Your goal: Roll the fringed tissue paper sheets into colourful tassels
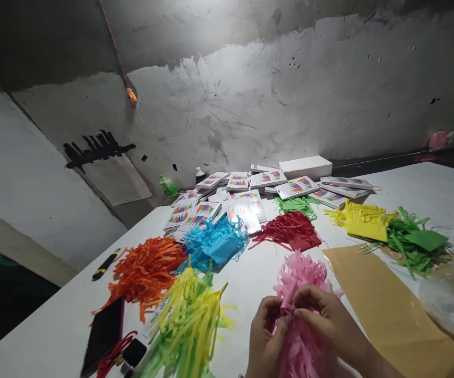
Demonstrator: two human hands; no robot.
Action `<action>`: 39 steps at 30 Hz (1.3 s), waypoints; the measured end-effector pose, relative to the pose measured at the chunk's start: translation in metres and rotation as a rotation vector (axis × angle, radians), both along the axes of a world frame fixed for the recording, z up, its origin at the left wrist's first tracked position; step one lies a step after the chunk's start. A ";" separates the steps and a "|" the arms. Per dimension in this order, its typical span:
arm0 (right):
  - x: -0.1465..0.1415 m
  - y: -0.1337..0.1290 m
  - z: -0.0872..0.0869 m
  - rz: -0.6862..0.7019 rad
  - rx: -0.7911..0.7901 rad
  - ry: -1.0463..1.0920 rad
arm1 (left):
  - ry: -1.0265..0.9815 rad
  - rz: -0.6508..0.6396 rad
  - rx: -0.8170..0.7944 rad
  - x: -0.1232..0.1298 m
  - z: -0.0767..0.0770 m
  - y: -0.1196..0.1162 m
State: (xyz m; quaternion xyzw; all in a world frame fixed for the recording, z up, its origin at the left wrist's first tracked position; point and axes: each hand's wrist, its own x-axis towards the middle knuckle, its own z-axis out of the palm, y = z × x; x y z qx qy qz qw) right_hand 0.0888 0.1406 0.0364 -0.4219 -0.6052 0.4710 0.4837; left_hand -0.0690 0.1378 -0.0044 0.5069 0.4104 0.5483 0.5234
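Pink fringed tissue-paper tassel (306,341) above the bench (63,325), between the left hand (266,333) and right hand (329,317). The fingers of both hands are nearly closed in a pinch on its folded, narrow middle (289,300), left from one side, right from the other; neither hand is nearer. The tassel's long axis runs away from the person, one fringe toward the body, the other just beyond the fingertips. Brown paper sheet (392,310), to the right; dark-red fringed bundle (290,229), beyond the far fringe; printed flat boxes (268,178), farther still.
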 end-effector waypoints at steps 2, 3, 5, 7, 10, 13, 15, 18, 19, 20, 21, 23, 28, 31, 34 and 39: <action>0.001 -0.005 0.001 -0.104 0.253 -0.204 | -0.011 -0.007 -0.020 -0.002 0.001 0.002; 0.000 -0.007 0.000 -0.167 0.391 -0.306 | -0.015 -0.002 -0.022 -0.002 0.002 0.002; -0.003 -0.011 -0.002 -0.272 0.604 -0.460 | -0.013 0.018 -0.012 -0.003 0.003 0.002; -0.006 -0.013 -0.006 -0.336 0.683 -0.551 | 0.011 0.024 0.014 -0.003 0.002 0.002; -0.009 -0.012 -0.010 -0.375 0.710 -0.626 | 0.073 0.043 0.060 -0.002 0.001 0.000; -0.010 -0.010 -0.012 -0.369 0.678 -0.629 | 0.118 0.098 0.100 0.001 0.002 -0.002; -0.010 -0.009 -0.012 -0.341 0.622 -0.611 | 0.130 0.129 0.129 0.003 0.005 -0.003; -0.009 -0.007 -0.012 -0.281 0.557 -0.596 | 0.152 0.144 0.168 0.004 0.010 -0.005; -0.009 -0.007 -0.012 -0.266 0.540 -0.583 | 0.158 0.147 0.171 0.004 0.011 -0.006; -0.009 -0.006 -0.013 -0.257 0.523 -0.566 | 0.162 0.146 0.171 0.004 0.012 -0.006; -0.009 -0.006 -0.015 -0.251 0.504 -0.549 | 0.160 0.144 0.167 0.004 0.013 -0.006; -0.009 -0.004 -0.017 -0.234 0.457 -0.520 | 0.144 0.130 0.151 0.003 0.012 -0.006; -0.003 -0.005 -0.014 -0.118 0.385 -0.518 | 0.143 0.093 0.119 -0.001 0.007 -0.003; 0.000 -0.007 -0.009 -0.173 0.485 -0.579 | 0.209 0.086 0.142 -0.004 0.002 -0.001; -0.002 -0.010 -0.007 -0.358 0.679 -0.682 | 0.262 0.104 0.194 -0.005 -0.002 0.000; -0.010 -0.010 -0.007 -0.460 0.882 -0.764 | 0.346 0.120 0.332 -0.003 -0.004 0.001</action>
